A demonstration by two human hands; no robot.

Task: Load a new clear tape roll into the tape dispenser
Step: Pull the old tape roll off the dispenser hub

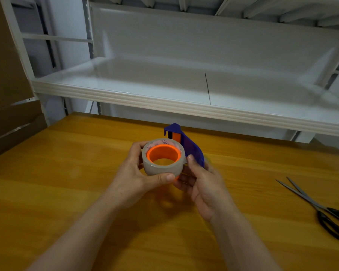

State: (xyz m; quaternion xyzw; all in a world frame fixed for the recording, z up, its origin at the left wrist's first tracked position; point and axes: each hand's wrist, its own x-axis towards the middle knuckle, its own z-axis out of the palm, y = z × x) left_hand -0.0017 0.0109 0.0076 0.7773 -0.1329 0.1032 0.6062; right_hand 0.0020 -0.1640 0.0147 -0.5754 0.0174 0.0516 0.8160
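Left hand point(134, 174) gripped the clear tape roll point(160, 170) round its outer wall, seated over the orange hub point(163, 153). Right hand point(205, 185) clasped the tape dispenser point(193, 148) alongside. Roll judged light, rigid, slick; hold by outer wall.

It looked like a storeroom or packing area. White metal shelving point(164, 100) stood behind a wooden tabletop point(67, 173), with brown cartons point(6, 79) stacked at the left. Scissors point(321, 209) and a tape dispenser point(193, 148) at the tabletop suited packing work.
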